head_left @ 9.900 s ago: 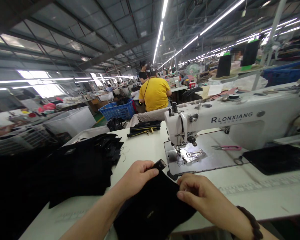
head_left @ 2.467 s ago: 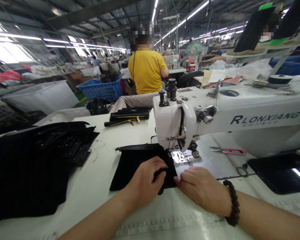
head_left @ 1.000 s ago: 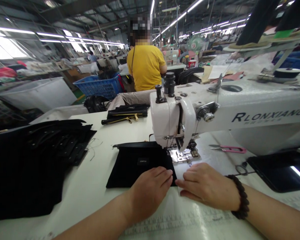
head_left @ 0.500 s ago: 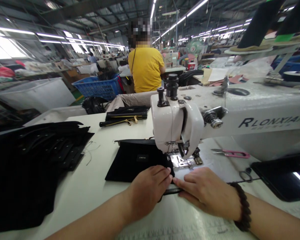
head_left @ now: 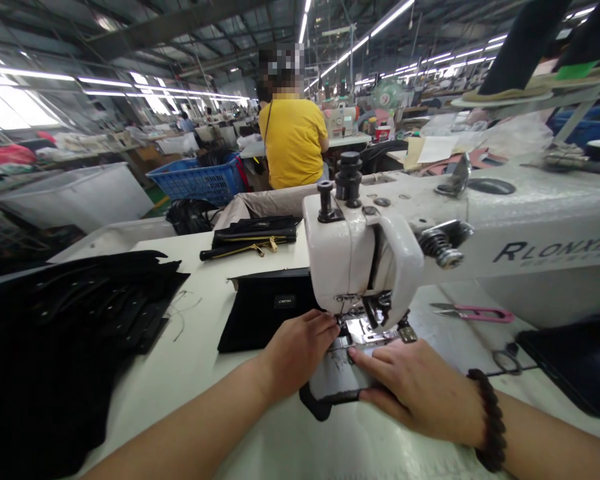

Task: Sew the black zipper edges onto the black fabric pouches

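Note:
A black fabric pouch piece (head_left: 260,310) with a small label lies flat on the white table, its right edge under the head of the white sewing machine (head_left: 353,257). My left hand (head_left: 297,350) has its fingers curled and pressed on that edge, right beside the presser foot (head_left: 375,323). My right hand (head_left: 413,393) lies flat on the metal needle plate in front of the foot, fingers stretched out. Its fingertips rest over a narrow black strap (head_left: 323,403) that curves off the plate. A dark bead bracelet sits on my right wrist.
A heap of black cut pieces (head_left: 80,313) fills the table's left. Black zipper parts (head_left: 255,240) lie behind the pouch. Pink thread snips (head_left: 473,312) and a black tray (head_left: 580,363) are at right. A person in yellow (head_left: 293,140), a blue basket (head_left: 200,180) and a white bin (head_left: 75,197) stand beyond.
The pouch piece has slid away from me under the machine head. Both hands followed it up to the presser foot, and the black strap now shows below my right fingers.

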Demonstrator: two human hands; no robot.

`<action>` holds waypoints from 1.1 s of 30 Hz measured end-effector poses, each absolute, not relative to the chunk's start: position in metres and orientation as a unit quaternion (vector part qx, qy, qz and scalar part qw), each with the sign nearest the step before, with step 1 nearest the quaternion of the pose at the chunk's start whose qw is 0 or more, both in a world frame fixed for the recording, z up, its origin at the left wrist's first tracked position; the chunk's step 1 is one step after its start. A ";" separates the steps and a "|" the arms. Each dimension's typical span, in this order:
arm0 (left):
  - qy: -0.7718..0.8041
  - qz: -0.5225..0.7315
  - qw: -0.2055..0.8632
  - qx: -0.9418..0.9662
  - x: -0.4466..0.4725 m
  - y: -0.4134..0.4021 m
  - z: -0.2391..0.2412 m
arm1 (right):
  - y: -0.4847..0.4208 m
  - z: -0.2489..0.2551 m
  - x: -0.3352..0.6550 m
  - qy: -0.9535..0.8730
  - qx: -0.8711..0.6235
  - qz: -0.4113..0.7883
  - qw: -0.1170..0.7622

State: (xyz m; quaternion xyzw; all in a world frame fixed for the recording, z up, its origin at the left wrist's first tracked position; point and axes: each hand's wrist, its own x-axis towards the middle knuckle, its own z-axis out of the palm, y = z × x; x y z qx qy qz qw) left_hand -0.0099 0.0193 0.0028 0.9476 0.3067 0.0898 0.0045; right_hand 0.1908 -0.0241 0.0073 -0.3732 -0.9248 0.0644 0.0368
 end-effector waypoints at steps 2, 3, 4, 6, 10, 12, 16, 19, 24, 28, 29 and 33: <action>0.312 0.101 0.006 0.945 -0.009 0.021 0.004 | -0.023 0.009 0.190 -0.924 -0.374 0.071 0.033; 0.311 0.108 0.004 0.944 -0.009 0.021 0.004 | -0.023 0.010 0.190 -0.924 -0.373 0.074 0.032; 0.308 0.116 0.000 0.944 -0.009 0.021 0.004 | -0.023 0.010 0.190 -0.924 -0.374 0.077 0.032; 0.304 0.133 -0.008 0.943 -0.009 0.022 0.004 | -0.023 0.009 0.190 -0.923 -0.375 0.080 0.032; 0.303 0.156 -0.016 0.940 -0.009 0.023 0.003 | -0.023 0.008 0.191 -0.923 -0.376 0.080 0.034; 0.299 0.161 -0.015 0.940 -0.009 0.023 0.002 | -0.023 0.007 0.191 -0.923 -0.376 0.080 0.034; 0.299 0.158 -0.019 0.941 -0.010 0.024 0.000 | -0.023 0.008 0.190 -0.924 -0.374 0.077 0.036; 0.301 0.160 -0.020 0.940 -0.010 0.025 0.000 | -0.023 0.009 0.191 -0.924 -0.372 0.073 0.043; 0.301 0.139 -0.034 0.943 -0.009 0.026 0.002 | -0.023 0.010 0.192 -0.925 -0.368 0.084 0.046; 0.308 0.121 -0.043 0.943 -0.008 0.025 0.004 | -0.022 0.009 0.192 -0.924 -0.369 0.089 0.039; 0.310 0.119 -0.042 0.942 -0.007 0.024 0.004 | -0.022 0.009 0.191 -0.924 -0.370 0.090 0.037; 0.309 0.133 -0.039 0.941 -0.007 0.024 0.004 | -0.021 0.009 0.191 -0.924 -0.370 0.092 0.035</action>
